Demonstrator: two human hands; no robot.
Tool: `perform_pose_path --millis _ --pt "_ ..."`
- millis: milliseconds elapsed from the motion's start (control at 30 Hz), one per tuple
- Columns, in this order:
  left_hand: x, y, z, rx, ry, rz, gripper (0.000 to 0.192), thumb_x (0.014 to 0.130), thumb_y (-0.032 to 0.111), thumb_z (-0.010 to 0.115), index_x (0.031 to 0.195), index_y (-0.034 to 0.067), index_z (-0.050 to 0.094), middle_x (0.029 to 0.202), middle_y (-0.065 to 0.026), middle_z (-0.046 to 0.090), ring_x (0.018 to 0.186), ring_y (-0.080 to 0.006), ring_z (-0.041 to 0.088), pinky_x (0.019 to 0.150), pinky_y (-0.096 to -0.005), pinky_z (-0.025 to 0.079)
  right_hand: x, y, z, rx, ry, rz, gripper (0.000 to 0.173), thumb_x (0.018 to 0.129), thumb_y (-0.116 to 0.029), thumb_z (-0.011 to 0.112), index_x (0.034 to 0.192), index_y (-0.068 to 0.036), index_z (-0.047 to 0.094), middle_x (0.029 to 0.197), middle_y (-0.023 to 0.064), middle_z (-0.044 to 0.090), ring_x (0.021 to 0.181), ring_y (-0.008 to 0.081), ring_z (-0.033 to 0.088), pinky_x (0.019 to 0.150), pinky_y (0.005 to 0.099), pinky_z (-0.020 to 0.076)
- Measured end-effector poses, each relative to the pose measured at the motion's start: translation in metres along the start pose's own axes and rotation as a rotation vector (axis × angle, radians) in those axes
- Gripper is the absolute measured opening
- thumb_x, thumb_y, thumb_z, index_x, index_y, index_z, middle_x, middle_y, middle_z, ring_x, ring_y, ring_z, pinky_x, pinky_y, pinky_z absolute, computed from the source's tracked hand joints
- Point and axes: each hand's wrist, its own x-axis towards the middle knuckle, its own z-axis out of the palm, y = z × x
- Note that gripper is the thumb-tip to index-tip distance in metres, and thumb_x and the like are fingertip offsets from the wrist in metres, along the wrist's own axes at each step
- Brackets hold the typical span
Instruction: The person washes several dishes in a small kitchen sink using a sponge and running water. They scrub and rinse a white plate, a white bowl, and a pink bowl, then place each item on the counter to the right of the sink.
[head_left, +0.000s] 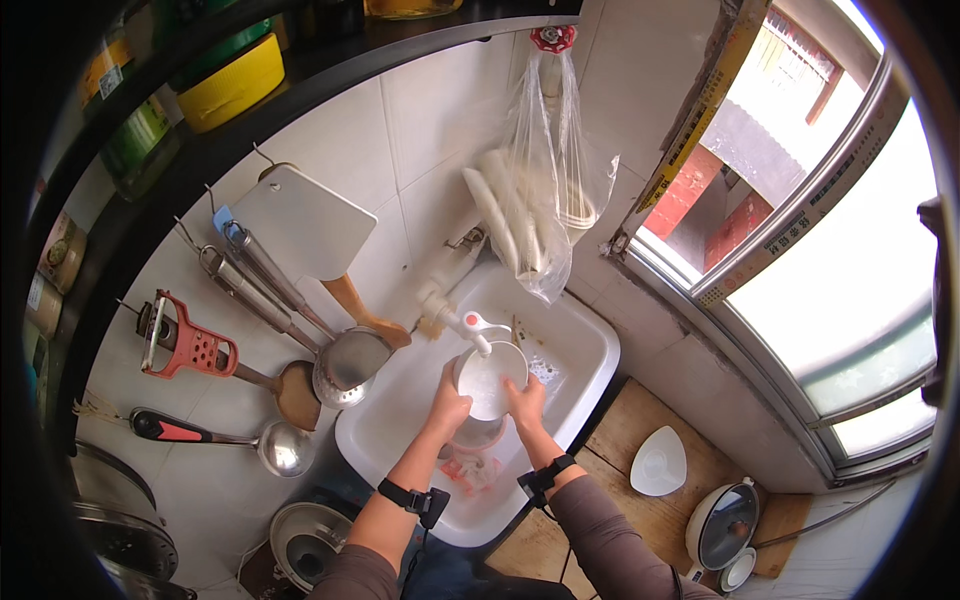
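Between both hands is a white bowl (486, 386), held under the spout of a white plastic tap (480, 335). My left hand (448, 405) grips its left rim and my right hand (527, 397) its right rim, with the thumb over the edge. The bowl is above a white sink (390, 450). Below it in the basin I see part of another round vessel (480, 435), mostly hidden. A red and white crumpled cloth or bag (472, 472) lies nearer to me on the basin floor.
Ladles, a wooden spatula (364, 311), a red peeler (196, 345) and a white cutting board (307, 217) hang on the left wall. A plastic bag (544, 202) hangs behind the sink. On the wooden surface (622, 427) at right are a white dish (658, 461) and a lidded pan (724, 525).
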Motion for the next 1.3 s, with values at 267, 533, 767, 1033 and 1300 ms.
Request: perform_pose_path --millis 267,533,767,1033,1300 --pt "-0.014 0.026 -0.004 0.044 0.046 0.07 0.084 0.067 -0.008 0.06 0.147 0.004 0.037 0.141 -0.0178 0.048 0.134 -0.0344 0.048 0.114 -0.0406 0.036 -0.023 -0.021 0.014 0.01 -0.04 0.072 0.036 0.086 -0.026 0.08 0.082 0.008 0.069 0.072 0.0183 0.071 0.057 0.0287 0.068 0.052 0.041 0.0509" --pt "-0.012 0.029 -0.017 -0.123 -0.057 -0.274 0.079 0.064 -0.01 0.059 0.14 0.001 0.042 0.127 -0.0144 0.054 0.126 -0.0278 0.054 0.098 -0.0387 0.048 -0.026 -0.053 -0.015 0.255 -0.371 0.504 0.039 0.088 -0.019 0.073 0.106 0.015 0.065 0.087 0.0209 0.072 0.065 0.0278 0.072 0.055 0.0371 0.0588" --pt "0.028 -0.025 -0.037 0.424 -0.04 -0.154 0.042 0.079 0.017 0.077 0.115 -0.003 0.07 0.098 -0.0147 0.073 0.09 -0.0287 0.072 0.075 -0.0399 0.056 -0.023 -0.093 -0.037 -0.311 -0.328 0.015 0.024 0.082 -0.001 0.054 0.094 0.02 0.055 0.072 0.0321 0.067 0.07 0.0439 0.072 0.062 0.0502 0.058" --pt "0.016 -0.069 0.029 -0.772 -0.11 -0.388 0.045 0.092 0.021 0.076 0.128 -0.001 0.06 0.112 -0.0103 0.07 0.101 -0.0294 0.07 0.081 -0.043 0.058 -0.031 -0.119 -0.03 -0.471 -0.103 -0.281 0.027 0.086 0.0 0.054 0.108 0.013 0.045 0.075 0.0354 0.065 0.072 0.0506 0.068 0.065 0.0543 0.0564" --pt "0.009 0.005 -0.014 -0.45 -0.209 -0.287 0.08 0.069 -0.014 0.05 0.147 0.003 0.04 0.134 -0.0177 0.055 0.125 -0.0325 0.056 0.099 -0.042 0.051 -0.009 -0.052 -0.031 0.413 -0.527 0.504 0.046 0.092 0.0 0.061 0.137 0.007 0.049 0.124 0.0209 0.063 0.099 0.0333 0.071 0.071 0.045 0.0669"
